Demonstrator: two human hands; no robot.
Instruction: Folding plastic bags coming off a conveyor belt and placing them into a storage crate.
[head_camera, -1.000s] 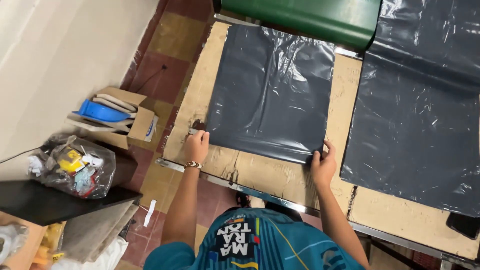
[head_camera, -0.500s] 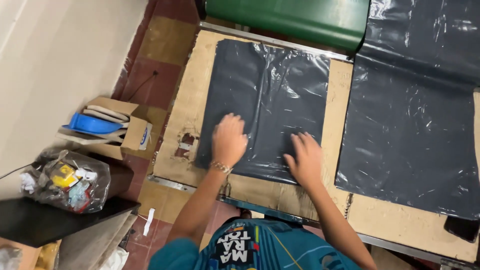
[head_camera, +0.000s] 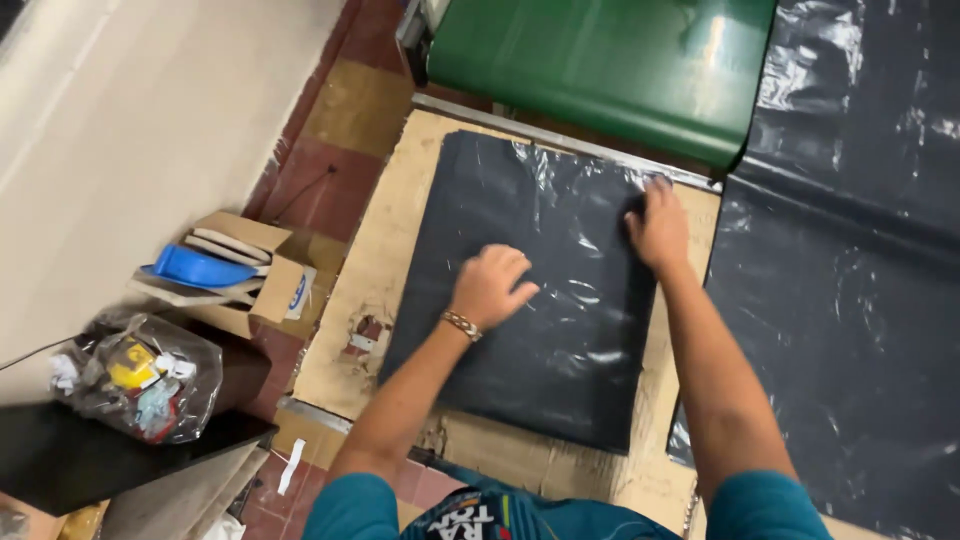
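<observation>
A dark grey plastic bag (head_camera: 530, 330) lies flat on a cardboard-covered worktable (head_camera: 385, 270). My left hand (head_camera: 492, 287) presses palm down on the middle of the bag, a bracelet at its wrist. Flat on the bag's far right corner rests my right hand (head_camera: 657, 227), near the edge of a green machine cover (head_camera: 600, 60). Both hands hold nothing; the fingers are spread on the plastic.
A larger sheet of dark plastic (head_camera: 840, 280) covers the table to the right. On the tiled floor at left stand an open cardboard box with a blue item (head_camera: 215, 275) and a clear bag of scraps (head_camera: 140, 380) on a black surface.
Both hands left the bag's near corners and slid away from me across the bag, the right one reaching the far right corner. The camera has moved closer and forward.
</observation>
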